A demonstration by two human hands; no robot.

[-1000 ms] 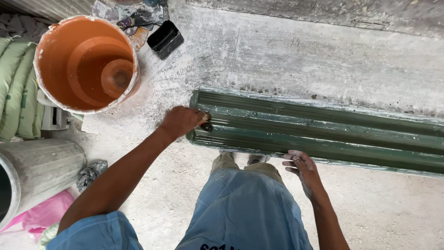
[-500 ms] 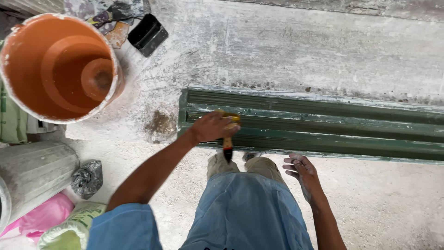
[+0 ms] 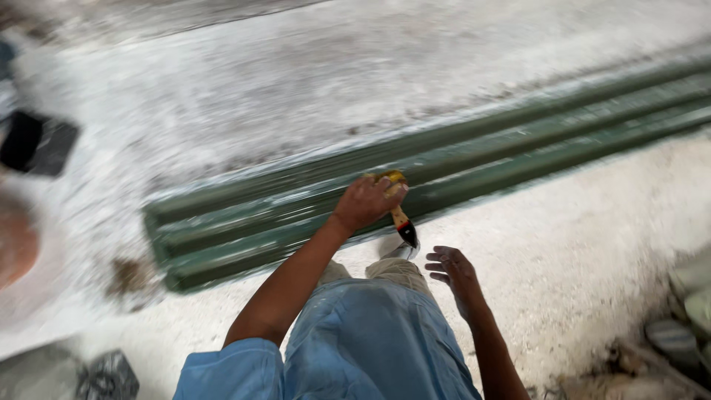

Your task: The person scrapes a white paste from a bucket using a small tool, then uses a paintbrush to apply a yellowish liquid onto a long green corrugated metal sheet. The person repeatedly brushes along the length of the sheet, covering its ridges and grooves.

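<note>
The floor (image 3: pixel 311 81) is rough concrete, pale and dusted white, with a darker stain near the left end of a long green ribbed panel (image 3: pixel 481 159) that lies flat on it and runs from the lower left up toward the right edge. The whole view is smeared by motion, so fine detail is lost.

The left hand (image 3: pixel 366 201) reaches over the near edge of the panel, its fingers curled tight around a paintbrush (image 3: pixel 401 221) — the handle, yellowish with a red and black end, points down toward the person's knees. The bristle end is hidden under the hand, touching or just above the green surface; which one cannot be told.

The right hand (image 3: pixel 453 271) hangs free just beside the blue-clad knee, fingers loosely spread, holding nothing, over bare floor near the panel.

At the far left sits a black rectangular tray (image 3: pixel 37 143), and below it a blurred orange shape (image 3: pixel 16 244) — well apart from the hands. Grey rubble lies at the lower right corner (image 3: pixel 670 337).
</note>
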